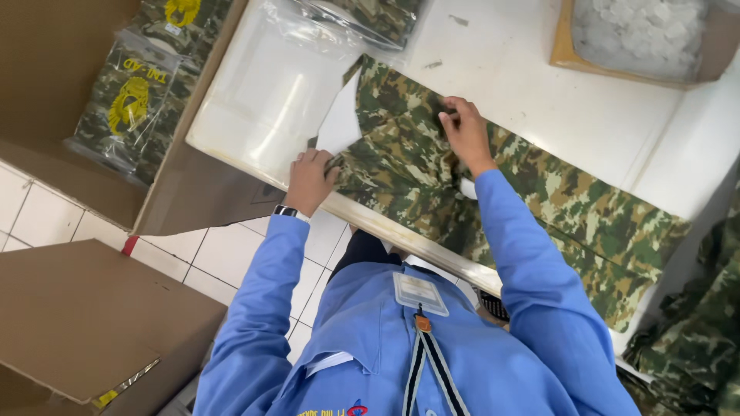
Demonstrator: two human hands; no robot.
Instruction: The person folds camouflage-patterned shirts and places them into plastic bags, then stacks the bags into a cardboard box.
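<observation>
1. Two hands press on one camouflage garment [432, 177] lying on the white counter [586, 115].
2. Left hand [310, 179] pinches its left edge at the counter's near rim; right hand [464, 132] grips a fold farther in.
3. The garment's long axis runs rightward, past the right hand, draping off the near edge.
</observation>
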